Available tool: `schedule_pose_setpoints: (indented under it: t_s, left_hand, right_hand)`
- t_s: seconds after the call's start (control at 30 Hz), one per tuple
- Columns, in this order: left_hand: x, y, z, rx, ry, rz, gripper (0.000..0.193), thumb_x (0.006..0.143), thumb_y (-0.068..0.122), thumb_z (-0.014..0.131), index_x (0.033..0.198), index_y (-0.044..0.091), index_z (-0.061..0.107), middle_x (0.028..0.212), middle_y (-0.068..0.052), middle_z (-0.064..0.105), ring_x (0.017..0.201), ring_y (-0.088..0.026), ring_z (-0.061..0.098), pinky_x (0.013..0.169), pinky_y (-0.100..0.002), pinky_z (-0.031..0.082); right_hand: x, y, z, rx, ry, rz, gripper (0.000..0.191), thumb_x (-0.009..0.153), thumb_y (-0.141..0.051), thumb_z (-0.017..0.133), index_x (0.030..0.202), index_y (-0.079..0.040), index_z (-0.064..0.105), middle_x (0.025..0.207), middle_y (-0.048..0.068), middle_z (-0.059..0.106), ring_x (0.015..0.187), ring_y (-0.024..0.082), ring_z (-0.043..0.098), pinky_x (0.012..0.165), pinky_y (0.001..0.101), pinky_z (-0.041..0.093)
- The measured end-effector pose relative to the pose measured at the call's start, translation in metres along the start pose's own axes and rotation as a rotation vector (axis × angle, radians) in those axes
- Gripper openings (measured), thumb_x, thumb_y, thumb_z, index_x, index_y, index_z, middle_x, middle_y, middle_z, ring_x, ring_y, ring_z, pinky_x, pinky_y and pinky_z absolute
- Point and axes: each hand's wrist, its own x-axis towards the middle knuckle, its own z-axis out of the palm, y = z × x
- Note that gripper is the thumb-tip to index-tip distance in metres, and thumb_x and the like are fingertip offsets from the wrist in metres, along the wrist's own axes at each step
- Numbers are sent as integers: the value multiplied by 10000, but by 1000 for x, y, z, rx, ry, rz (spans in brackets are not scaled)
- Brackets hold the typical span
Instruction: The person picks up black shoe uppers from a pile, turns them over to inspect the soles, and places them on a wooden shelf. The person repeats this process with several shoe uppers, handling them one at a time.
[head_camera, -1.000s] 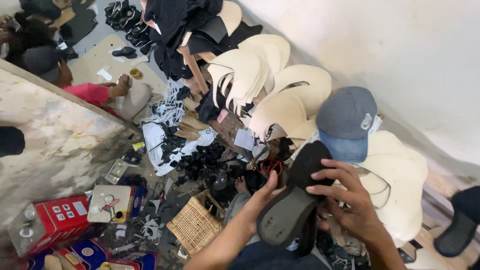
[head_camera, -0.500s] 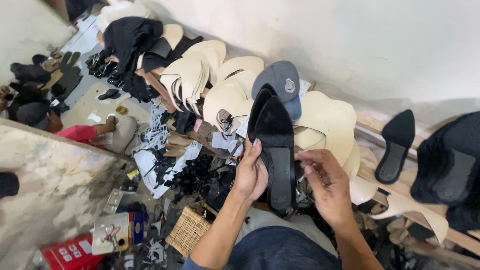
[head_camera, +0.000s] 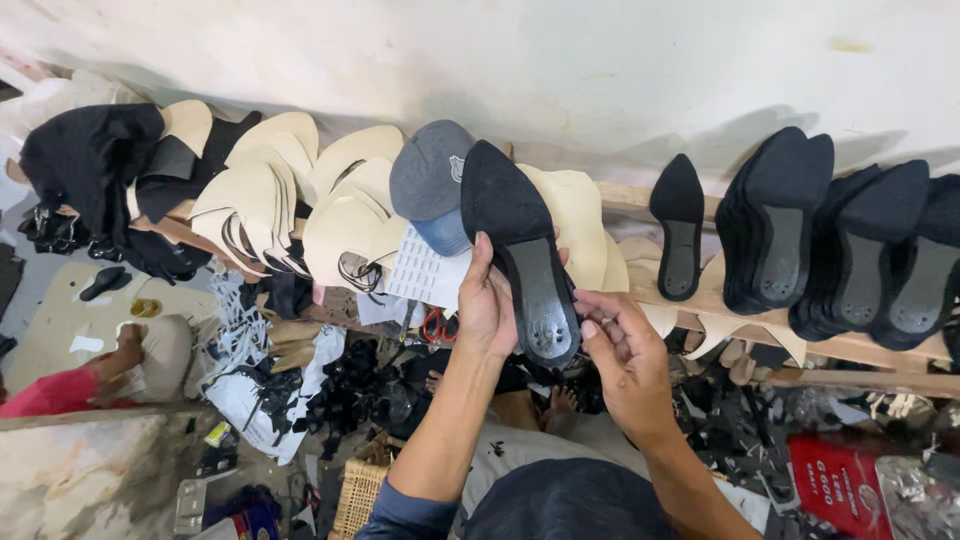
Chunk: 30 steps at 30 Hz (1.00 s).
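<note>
A black pointed shoe sole (head_camera: 520, 245) is held upright in front of me, toe pointing up toward the wall. My left hand (head_camera: 487, 300) grips its left edge, thumb along the side. My right hand (head_camera: 620, 355) touches the heel end from the right, fingers curled against the sole's lower edge. Behind the sole sit a blue-grey cap (head_camera: 430, 185) and several cream insoles (head_camera: 340, 210) leaning on a wooden rack (head_camera: 860, 348).
Several black soles (head_camera: 780, 235) lean on the rack at the right. Dark fabric (head_camera: 95, 155) is heaped at the far left. Black scraps (head_camera: 350, 390), a woven basket (head_camera: 360, 490) and a red package (head_camera: 840, 480) lie below. Another person's arm in a red sleeve (head_camera: 60, 385) is at the lower left.
The view has swung right and up along the rack. The black sole has turned from lying low across my hands to standing upright, and my right hand has shifted to its heel.
</note>
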Motion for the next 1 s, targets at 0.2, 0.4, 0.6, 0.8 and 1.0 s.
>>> schedule_pose_setpoints:
  t_s: [0.2,0.4,0.6,0.8,1.0]
  left_hand:
    - [18,-43,16,235,119,187,479,1096,226,489,1536,156,314,1402,-121,558,1233,-276,591,1043,-439,512]
    - [20,-92,44,439,97,54,551,1054,187,514,1555,220,285,1423,-87,534,1264,-221,558,1029,-403,516]
    - [22,-107,47,345,-30,-267,575,1068,413,446,1490,28,382,1291,-161,603,1128,-265,648,933,-422,584]
    - [25,-128,44,392,-43,-428,703,1075,527,358,1398,-75,524,1210,-197,679,985,-299,702,868,-394,587]
    - [34,-135,45,405,-7,-431,690,1058,525,361,1414,-48,504,1222,-181,672,979,-289,708,830,-399,595]
  right_hand:
    - [-1,-9,-25,-355,24,-124,517,916,-105,673,1414,-14,572,1126,96,536,983,157,543,838,265,465]
    - [-10,15,-90,-64,204,-103,458,1042,-250,544,1423,4,551,1250,150,613,1047,223,587,870,320,446]
    - [-37,30,-171,961,220,-3,525,1104,-374,403,1371,51,554,1249,197,664,833,205,537,692,313,443]
    - [-44,28,-202,988,327,-44,532,1095,-372,398,1398,40,548,1252,196,650,843,203,528,664,293,427]
    - [-29,30,-216,1038,310,-57,532,1089,-380,411,1370,47,559,1236,192,643,844,208,524,661,297,427]
